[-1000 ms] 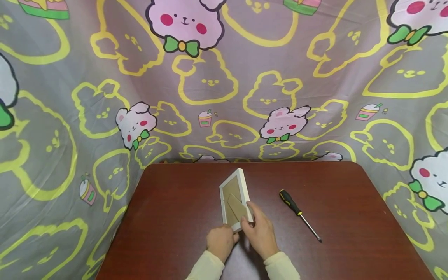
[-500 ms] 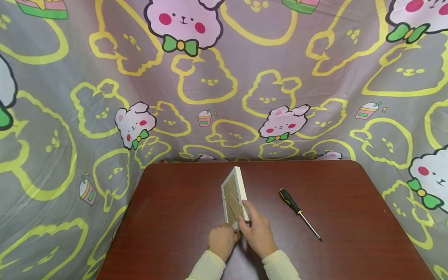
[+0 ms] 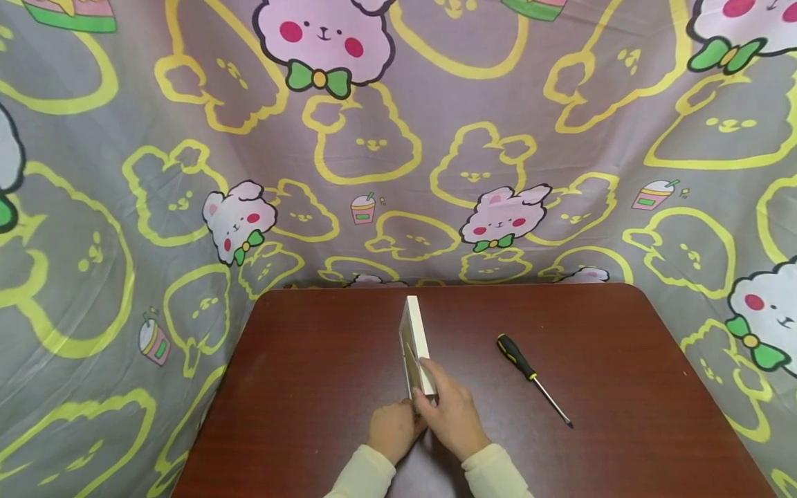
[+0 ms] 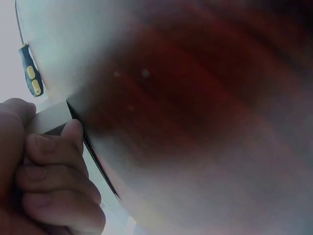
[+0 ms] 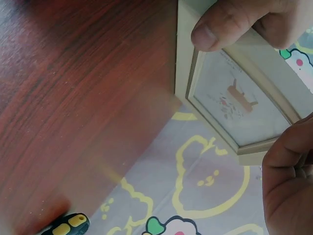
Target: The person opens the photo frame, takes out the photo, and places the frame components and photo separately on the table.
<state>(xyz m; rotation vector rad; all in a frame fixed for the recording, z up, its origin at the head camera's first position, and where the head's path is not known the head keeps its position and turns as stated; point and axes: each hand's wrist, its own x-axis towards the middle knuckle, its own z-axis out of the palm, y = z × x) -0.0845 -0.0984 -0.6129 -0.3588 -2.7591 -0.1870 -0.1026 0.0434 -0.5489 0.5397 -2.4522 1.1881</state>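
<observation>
A white picture frame is held up above the brown table, seen almost edge-on in the head view. Its tan back, with a stand leg, faces left. In the right wrist view its front shows a pale picture with a brown, bench-like drawing. My left hand grips the frame's near lower end; curled fingers show in the left wrist view. My right hand grips the right side near the bottom, thumb towards the back. Part of the frame's lower end is hidden by the hands.
A screwdriver with a black and yellow handle lies on the table to the right of the hands, its tip towards the near right. Patterned cloth hangs behind the table and along both sides.
The picture frame has turned from showing most of its back to nearly edge-on, and its top has shifted slightly left. Both hands keep their hold. The screwdriver lies in the same place.
</observation>
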